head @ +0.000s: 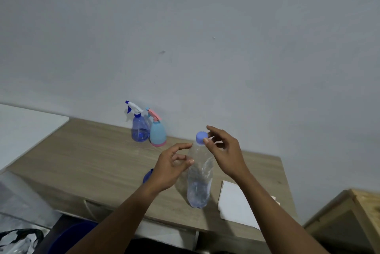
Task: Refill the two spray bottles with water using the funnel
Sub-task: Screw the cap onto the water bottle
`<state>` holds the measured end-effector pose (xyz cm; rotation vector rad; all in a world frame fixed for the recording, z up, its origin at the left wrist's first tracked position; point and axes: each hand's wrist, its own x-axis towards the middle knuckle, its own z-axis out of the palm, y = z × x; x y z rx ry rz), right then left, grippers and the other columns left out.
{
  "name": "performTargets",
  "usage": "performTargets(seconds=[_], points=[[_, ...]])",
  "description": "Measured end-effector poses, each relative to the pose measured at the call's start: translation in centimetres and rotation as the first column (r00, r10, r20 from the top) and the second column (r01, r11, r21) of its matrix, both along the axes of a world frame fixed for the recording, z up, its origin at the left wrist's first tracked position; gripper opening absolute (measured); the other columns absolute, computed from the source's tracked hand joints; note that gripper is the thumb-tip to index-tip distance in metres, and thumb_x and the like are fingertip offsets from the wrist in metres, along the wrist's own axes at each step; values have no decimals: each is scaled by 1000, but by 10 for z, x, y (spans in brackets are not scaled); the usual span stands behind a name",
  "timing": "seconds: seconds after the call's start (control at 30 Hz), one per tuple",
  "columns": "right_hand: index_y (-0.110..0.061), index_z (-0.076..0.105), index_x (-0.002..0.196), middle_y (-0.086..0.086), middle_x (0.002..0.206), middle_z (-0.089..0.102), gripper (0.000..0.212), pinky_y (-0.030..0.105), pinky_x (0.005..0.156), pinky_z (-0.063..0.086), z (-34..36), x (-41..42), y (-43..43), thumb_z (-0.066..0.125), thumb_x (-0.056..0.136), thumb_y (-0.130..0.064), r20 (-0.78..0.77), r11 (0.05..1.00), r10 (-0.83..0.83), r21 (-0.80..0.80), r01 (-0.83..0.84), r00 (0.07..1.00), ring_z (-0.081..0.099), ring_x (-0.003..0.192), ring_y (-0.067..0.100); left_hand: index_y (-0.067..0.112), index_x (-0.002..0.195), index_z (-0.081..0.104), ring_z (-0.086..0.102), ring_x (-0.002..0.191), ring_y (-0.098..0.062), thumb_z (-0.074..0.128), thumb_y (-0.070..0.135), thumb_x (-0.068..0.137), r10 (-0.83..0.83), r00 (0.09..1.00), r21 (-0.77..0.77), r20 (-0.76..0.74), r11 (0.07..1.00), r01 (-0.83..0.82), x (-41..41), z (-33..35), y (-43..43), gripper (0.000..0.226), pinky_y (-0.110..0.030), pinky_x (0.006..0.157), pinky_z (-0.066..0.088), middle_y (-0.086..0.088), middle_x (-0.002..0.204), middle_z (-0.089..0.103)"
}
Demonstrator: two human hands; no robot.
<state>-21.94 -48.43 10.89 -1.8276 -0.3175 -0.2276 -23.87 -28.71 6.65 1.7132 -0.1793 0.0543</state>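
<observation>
2 spray bottles (140,130) (158,133) | 1 water bottle (199,181), left hand (168,169) holding | 1 cap (202,138), right hand (226,150) pinching

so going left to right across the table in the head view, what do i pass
blue see-through spray bottle → light blue spray bottle with pink trim → clear water bottle → white sheet

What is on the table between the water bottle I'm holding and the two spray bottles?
Nothing visible. In the head view, only bare wooden table lies between the water bottle and the blue spray bottle and teal spray bottle.
</observation>
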Motion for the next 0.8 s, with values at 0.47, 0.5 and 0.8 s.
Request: performTargets(seconds=[0.47, 0.5, 0.8], points=[[-30, 48, 126, -13, 119, 63, 84, 10, 86, 49, -154, -45, 57, 96, 59, -15, -346, 937, -348, -93, 337, 871, 62, 104, -11, 20, 127, 63, 58, 109, -27, 75, 62, 62, 282, 959, 673, -8, 711, -203, 36, -129, 129, 79, -41, 93, 47, 0, 117, 69], [-28, 48, 126, -11, 116, 64, 84, 11, 85, 49, -157, -45, 64, 96, 59, -13, -355, 919, -390, -99, 381, 850, 62, 101, -11, 21, 130, 61, 54, 115, -27, 80, 59, 62, 276, 960, 705, -52, 691, -161, 42, -135, 137, 81, -41, 97, 45, 0, 124, 67], [-25, 54, 126, -6, 118, 66, 85, 30, 92, 52, -173, -29, 103, 98, 54, -30, -315, 810, -581, -134, 571, 750, 64, 109, 2, 43, 133, 51, 46, 123, -14, 70, 68, 68, 42, 989, 813, -140, 576, 90, 71, -159, 160, 72, -37, 97, 36, 22, 132, 57]])
